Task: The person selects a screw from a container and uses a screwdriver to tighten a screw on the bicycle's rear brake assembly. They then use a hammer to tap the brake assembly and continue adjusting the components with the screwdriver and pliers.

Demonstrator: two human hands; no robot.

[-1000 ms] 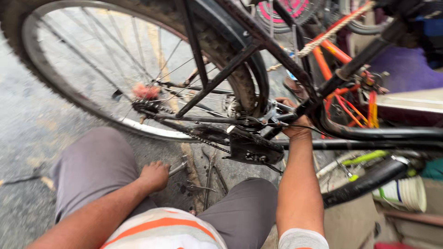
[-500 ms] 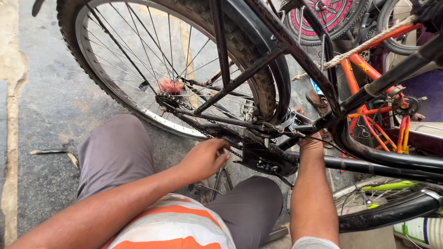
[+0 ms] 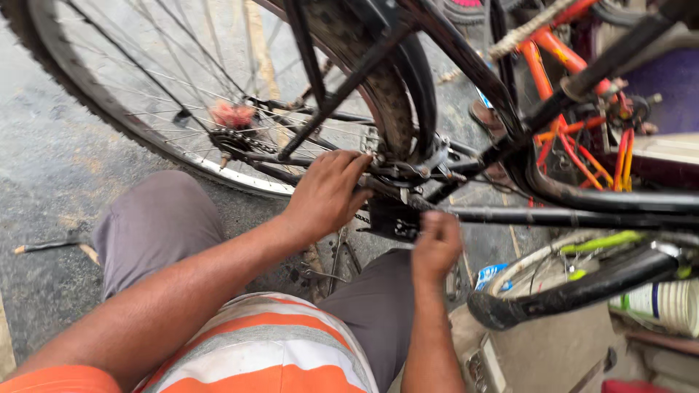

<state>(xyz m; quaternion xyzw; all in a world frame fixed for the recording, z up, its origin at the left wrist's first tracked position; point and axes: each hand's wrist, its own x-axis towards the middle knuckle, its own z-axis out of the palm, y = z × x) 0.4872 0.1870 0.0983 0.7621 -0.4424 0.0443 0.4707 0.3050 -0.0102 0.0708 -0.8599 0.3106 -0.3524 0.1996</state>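
Observation:
A black bicycle stands in front of me, its rear wheel (image 3: 145,94) filling the upper left. My left hand (image 3: 329,195) reaches up with its fingers curled on the metal parts near the bicycle's bottom bracket (image 3: 397,175). My right hand (image 3: 435,244) is closed just below the black frame tube (image 3: 568,216), beside the black pedal (image 3: 393,222); what it grips is hidden by its fingers. The chain and sprocket (image 3: 237,138) sit at the wheel's hub.
An orange bicycle frame (image 3: 575,124) stands behind at the right. A second tyre with a green rim (image 3: 582,280) lies low right, next to a white container (image 3: 666,306). Tools lie on the wet grey ground (image 3: 44,175) between my knees (image 3: 156,218).
My left hand has risen from my knee to the bottom bracket area. My right hand has dropped from the frame to just under the tube. The view has shifted closer.

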